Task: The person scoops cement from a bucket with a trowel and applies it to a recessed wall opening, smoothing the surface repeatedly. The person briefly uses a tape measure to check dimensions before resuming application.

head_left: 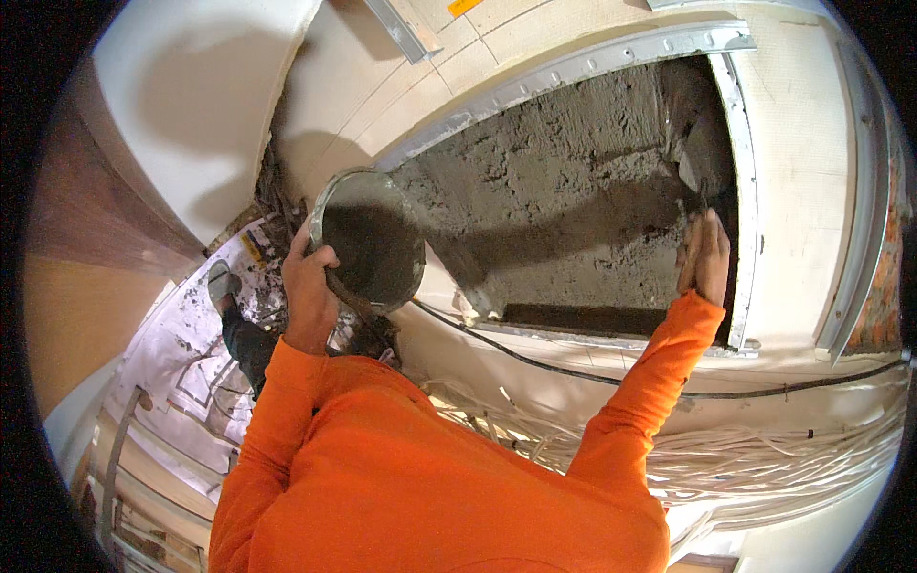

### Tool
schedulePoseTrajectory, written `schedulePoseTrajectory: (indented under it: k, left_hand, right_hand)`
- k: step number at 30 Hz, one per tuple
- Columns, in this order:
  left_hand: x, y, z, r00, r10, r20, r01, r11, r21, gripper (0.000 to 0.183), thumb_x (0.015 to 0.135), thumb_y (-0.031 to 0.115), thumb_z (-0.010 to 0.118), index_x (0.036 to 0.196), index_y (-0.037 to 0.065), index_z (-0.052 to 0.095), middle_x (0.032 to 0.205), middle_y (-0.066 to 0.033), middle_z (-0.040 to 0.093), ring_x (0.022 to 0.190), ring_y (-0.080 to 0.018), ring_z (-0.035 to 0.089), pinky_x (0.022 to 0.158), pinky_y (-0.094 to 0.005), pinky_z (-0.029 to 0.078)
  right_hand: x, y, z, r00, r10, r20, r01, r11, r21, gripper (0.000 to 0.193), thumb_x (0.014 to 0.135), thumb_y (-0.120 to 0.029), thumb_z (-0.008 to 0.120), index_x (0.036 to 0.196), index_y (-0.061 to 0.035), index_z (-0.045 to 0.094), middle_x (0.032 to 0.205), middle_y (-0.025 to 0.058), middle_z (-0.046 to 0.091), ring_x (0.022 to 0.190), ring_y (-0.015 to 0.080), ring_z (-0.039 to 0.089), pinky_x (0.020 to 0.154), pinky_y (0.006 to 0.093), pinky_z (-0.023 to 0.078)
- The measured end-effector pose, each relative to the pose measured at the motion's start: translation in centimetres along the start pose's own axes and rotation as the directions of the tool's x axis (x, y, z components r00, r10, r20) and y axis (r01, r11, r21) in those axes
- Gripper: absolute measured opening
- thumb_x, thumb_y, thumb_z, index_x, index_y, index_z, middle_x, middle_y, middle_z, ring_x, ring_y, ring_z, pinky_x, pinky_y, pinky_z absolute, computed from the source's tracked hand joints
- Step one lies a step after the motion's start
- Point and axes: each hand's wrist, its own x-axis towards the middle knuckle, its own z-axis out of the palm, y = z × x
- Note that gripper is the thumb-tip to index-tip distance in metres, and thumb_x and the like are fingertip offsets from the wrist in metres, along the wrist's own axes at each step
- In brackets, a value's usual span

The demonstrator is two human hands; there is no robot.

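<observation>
My left hand (310, 296) is closed on the rim of a round bucket (368, 196), tilted so its opening shows; its inside is dark, and how much mortar it holds I cannot tell. Rough grey mortar (564, 172) covers most of a recess edged by a metal profile frame (573, 78). Near the frame's right side, my right hand (705, 258) grips a trowel (702, 167), whose blade lies against the mortar. Its handle is mostly hidden by my fingers. A darker strip runs between the mortar and the right and lower frame edges.
A black cable (564, 372) crosses below the frame, above a thick bundle of white cables (764, 468). Another metal profile (864, 210) stands at the right. At the left, a dark-trousered leg (246, 344) rests over a splattered white floor covering (181, 353).
</observation>
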Motion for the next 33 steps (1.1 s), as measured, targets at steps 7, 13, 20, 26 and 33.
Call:
schedulePoseTrajectory:
  k: [7, 13, 20, 26, 33]
  left_hand:
    - [0.5, 1.0, 0.0, 0.999, 0.008, -0.032, -0.005, 0.995, 0.101, 0.074, 0.07, -0.014, 0.053, 0.143, -0.001, 0.06, 0.112, -0.006, 0.071, 0.095, -0.0202, 0.066, 0.082, -0.029, 0.054]
    - [1.6, -1.5, 0.6, 0.995, -0.068, 0.068, 0.063, 0.995, 0.072, 0.075, 0.067, -0.013, 0.052, 0.14, 0.0, 0.062, 0.114, -0.0059, 0.07, 0.097, -0.0223, 0.066, 0.088, -0.0317, 0.053]
    - [0.8, -2.6, 2.7, 0.986, -0.112, 0.122, 0.088, 0.979, 0.183, 0.079, 0.065, -0.013, 0.053, 0.143, -0.002, 0.058, 0.122, -0.0076, 0.068, 0.103, -0.0243, 0.066, 0.096, -0.0345, 0.052]
    - [-0.5, -3.8, 3.6, 0.973, -0.13, 0.193, 0.116, 0.99, 0.084, 0.076, 0.066, -0.014, 0.052, 0.141, -0.001, 0.06, 0.12, -0.0074, 0.069, 0.102, -0.0241, 0.066, 0.093, -0.034, 0.053]
    - [-0.8, -4.2, 3.4, 0.969, -0.132, 0.209, 0.111, 0.988, 0.107, 0.07, 0.069, -0.011, 0.051, 0.137, -0.001, 0.062, 0.121, -0.0075, 0.069, 0.105, -0.0257, 0.067, 0.093, -0.0354, 0.054]
  right_hand:
    - [-5.7, 4.7, 0.9, 0.989, -0.087, -0.118, 0.07, 0.988, -0.138, 0.022, 0.11, -0.034, 0.055, 0.099, -0.0155, 0.057, 0.072, -0.0044, 0.049, 0.054, 0.0056, 0.044, 0.046, 0.0225, 0.033]
    - [-8.1, 13.7, 12.9, 0.969, -0.196, 0.151, 0.244, 0.651, -0.719, 0.036, 0.106, -0.046, 0.055, 0.122, -0.0139, 0.052, 0.08, 0.024, 0.071, 0.069, 0.0499, 0.068, 0.059, 0.058, 0.052]
    - [-4.0, 10.8, 10.2, 0.967, -0.195, 0.165, 0.243, 0.501, -0.83, 0.04, 0.105, -0.051, 0.052, 0.122, -0.0145, 0.052, 0.081, 0.0277, 0.071, 0.071, 0.05, 0.07, 0.06, 0.0609, 0.055]
    - [-2.0, 5.3, 3.8, 0.946, -0.315, 0.078, 0.229, 0.481, -0.846, 0.032, 0.106, -0.04, 0.056, 0.118, -0.01, 0.057, 0.08, 0.0252, 0.071, 0.08, 0.0511, 0.069, 0.068, 0.0592, 0.055]
    - [-0.2, 2.6, -0.7, 0.967, -0.238, 0.095, 0.249, 0.789, -0.562, 0.033, 0.108, -0.038, 0.055, 0.109, -0.0058, 0.064, 0.077, 0.0183, 0.069, 0.072, 0.0392, 0.07, 0.066, 0.0472, 0.053]
